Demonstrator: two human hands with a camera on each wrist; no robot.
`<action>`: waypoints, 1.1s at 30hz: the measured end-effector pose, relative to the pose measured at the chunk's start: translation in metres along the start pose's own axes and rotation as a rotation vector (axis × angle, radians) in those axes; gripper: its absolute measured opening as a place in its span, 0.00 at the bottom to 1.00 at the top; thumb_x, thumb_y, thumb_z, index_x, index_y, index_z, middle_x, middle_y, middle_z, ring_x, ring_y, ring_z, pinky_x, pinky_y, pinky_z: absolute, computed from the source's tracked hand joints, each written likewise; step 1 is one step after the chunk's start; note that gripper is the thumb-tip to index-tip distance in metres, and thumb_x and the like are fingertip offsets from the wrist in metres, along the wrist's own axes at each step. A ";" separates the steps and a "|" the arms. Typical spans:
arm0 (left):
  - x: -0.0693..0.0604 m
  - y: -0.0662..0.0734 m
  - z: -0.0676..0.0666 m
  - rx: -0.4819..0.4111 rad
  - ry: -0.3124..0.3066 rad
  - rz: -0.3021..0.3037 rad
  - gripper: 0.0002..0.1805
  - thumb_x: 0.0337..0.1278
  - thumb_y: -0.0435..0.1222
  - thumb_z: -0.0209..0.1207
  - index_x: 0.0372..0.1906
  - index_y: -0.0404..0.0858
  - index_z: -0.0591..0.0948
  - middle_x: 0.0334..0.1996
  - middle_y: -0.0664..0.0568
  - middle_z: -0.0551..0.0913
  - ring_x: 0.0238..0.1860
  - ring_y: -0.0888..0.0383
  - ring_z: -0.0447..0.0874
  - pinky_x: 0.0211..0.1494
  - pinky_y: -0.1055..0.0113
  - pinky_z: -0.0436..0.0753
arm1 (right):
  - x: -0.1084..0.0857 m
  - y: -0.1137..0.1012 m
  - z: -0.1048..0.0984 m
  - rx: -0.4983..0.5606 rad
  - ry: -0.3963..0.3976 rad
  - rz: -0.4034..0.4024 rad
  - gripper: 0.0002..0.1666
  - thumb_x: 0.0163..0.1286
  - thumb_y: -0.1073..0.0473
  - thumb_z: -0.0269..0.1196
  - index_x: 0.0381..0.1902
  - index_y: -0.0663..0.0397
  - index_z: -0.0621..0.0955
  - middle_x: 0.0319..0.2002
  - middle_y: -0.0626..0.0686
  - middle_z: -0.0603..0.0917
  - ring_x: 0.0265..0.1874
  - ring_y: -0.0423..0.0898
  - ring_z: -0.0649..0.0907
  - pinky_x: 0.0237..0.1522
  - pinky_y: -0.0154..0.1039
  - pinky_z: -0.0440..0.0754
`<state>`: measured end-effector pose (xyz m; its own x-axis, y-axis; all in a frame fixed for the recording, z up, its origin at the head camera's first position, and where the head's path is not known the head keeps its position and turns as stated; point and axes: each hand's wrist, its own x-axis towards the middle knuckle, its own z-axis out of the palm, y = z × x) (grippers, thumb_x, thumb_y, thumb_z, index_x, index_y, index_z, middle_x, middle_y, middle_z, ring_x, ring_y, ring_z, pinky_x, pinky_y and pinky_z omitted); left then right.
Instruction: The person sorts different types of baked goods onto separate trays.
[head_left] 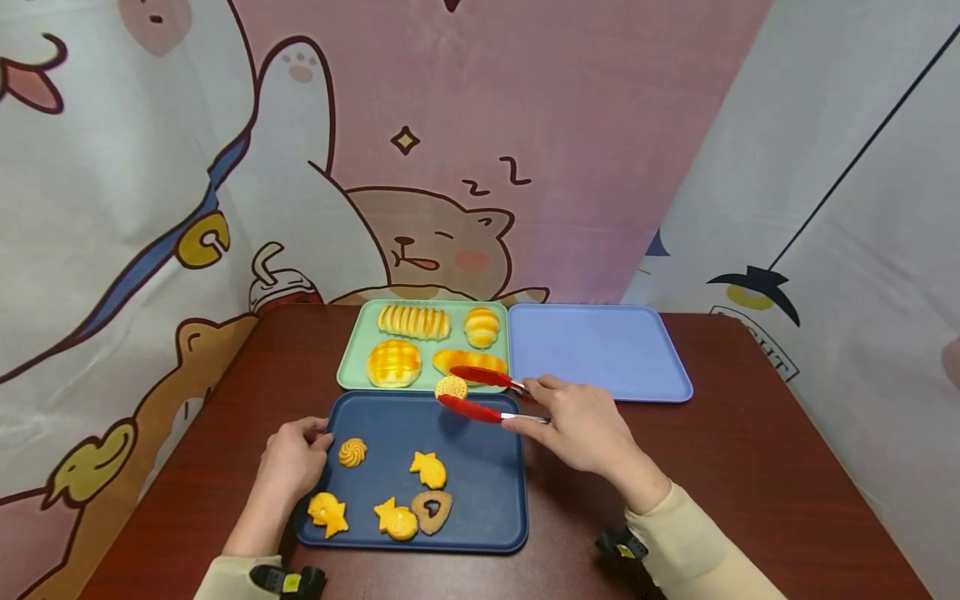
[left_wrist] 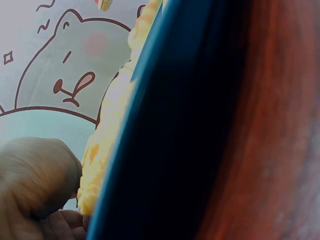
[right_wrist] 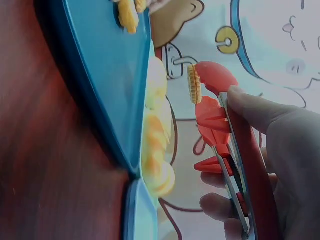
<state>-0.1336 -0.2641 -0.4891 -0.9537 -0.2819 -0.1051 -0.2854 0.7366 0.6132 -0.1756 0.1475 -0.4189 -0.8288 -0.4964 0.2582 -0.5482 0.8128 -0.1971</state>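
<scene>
My right hand grips red-tipped tongs, whose tips pinch a round yellow cracker above the far rim of the dark blue tray. In the right wrist view the cracker is edge-on between the red tips, with the right hand around the handles. My left hand touches the dark tray's left edge, its fingers at the rim; part of that hand shows in the left wrist view. On the dark tray lie a swirl cookie, a heart-shaped cookie and several fish-shaped ones.
Behind the dark tray, a green tray holds several breads, among them a round bun. A light blue tray stands to its right. A cartoon-printed cloth hangs behind the brown table.
</scene>
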 end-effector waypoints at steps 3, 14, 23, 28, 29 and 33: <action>0.000 0.001 0.000 -0.003 -0.005 -0.003 0.21 0.77 0.37 0.60 0.67 0.32 0.81 0.50 0.37 0.85 0.43 0.43 0.83 0.45 0.45 0.83 | -0.001 0.008 -0.004 0.002 0.016 0.024 0.46 0.69 0.21 0.61 0.64 0.52 0.86 0.52 0.50 0.88 0.36 0.47 0.86 0.31 0.43 0.83; 0.000 0.001 0.000 -0.002 0.000 -0.002 0.21 0.77 0.36 0.60 0.66 0.31 0.81 0.49 0.38 0.85 0.42 0.43 0.83 0.45 0.45 0.83 | -0.007 0.035 -0.017 0.019 0.027 0.123 0.45 0.68 0.24 0.65 0.66 0.52 0.85 0.52 0.54 0.88 0.36 0.49 0.85 0.29 0.41 0.83; 0.000 0.001 0.000 -0.006 -0.002 -0.008 0.20 0.77 0.37 0.60 0.67 0.32 0.81 0.49 0.38 0.85 0.43 0.43 0.82 0.45 0.45 0.82 | -0.013 0.061 -0.022 -0.002 0.018 0.192 0.47 0.68 0.26 0.66 0.68 0.58 0.83 0.59 0.61 0.86 0.44 0.59 0.88 0.32 0.48 0.87; 0.000 0.001 0.000 -0.007 -0.002 -0.011 0.21 0.77 0.37 0.60 0.67 0.32 0.81 0.50 0.37 0.85 0.43 0.43 0.83 0.46 0.44 0.83 | -0.016 0.075 -0.021 -0.011 0.031 0.204 0.49 0.68 0.25 0.65 0.67 0.60 0.83 0.59 0.64 0.85 0.45 0.61 0.88 0.34 0.54 0.89; 0.000 0.001 0.000 -0.008 -0.002 -0.011 0.20 0.78 0.37 0.60 0.67 0.32 0.81 0.50 0.37 0.85 0.43 0.43 0.83 0.46 0.44 0.83 | -0.016 0.077 -0.021 -0.013 0.033 0.205 0.49 0.68 0.25 0.64 0.68 0.60 0.82 0.59 0.64 0.85 0.45 0.61 0.88 0.35 0.54 0.89; 0.000 0.001 0.000 -0.004 0.011 0.004 0.20 0.77 0.36 0.61 0.65 0.32 0.82 0.48 0.38 0.86 0.43 0.42 0.83 0.47 0.44 0.81 | -0.018 0.086 -0.019 -0.022 0.034 0.212 0.49 0.69 0.26 0.64 0.68 0.61 0.82 0.59 0.65 0.85 0.45 0.61 0.88 0.35 0.56 0.89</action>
<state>-0.1339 -0.2636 -0.4888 -0.9537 -0.2858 -0.0940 -0.2811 0.7350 0.6170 -0.2052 0.2321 -0.4224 -0.9208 -0.3037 0.2447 -0.3593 0.9045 -0.2296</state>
